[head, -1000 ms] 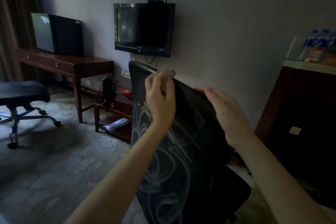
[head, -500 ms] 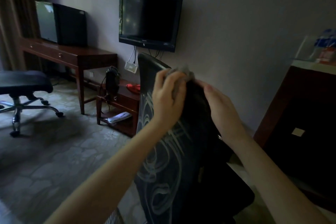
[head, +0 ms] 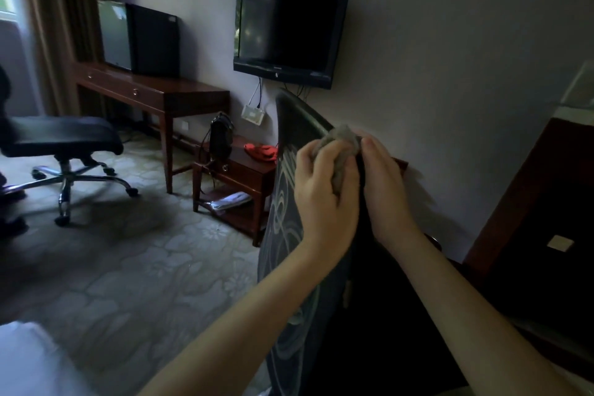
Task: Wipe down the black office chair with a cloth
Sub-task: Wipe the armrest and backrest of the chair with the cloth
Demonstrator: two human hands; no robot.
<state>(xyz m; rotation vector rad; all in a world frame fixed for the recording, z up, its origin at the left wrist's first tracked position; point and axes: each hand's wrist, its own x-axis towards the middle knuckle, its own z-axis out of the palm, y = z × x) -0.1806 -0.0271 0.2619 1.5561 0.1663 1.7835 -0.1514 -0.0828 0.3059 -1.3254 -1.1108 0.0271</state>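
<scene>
A: Under both hands, what's standing?
B: Black office chair (head: 289, 125), top edge running up-left, carpet (head: 128, 267) lying open leftward.
A: Grips?
B: Left hand (head: 324, 196) is bunching the cloth (head: 342, 145) on that edge; right hand (head: 385, 190) is clasping it alongside.

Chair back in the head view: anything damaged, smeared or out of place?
Pale swirling streaks cover the rear face of the black office chair, below where the left hand grips the cloth at its top edge. Whether they are smears or a printed pattern, I cannot tell. Nothing looks broken or spilled.
</scene>
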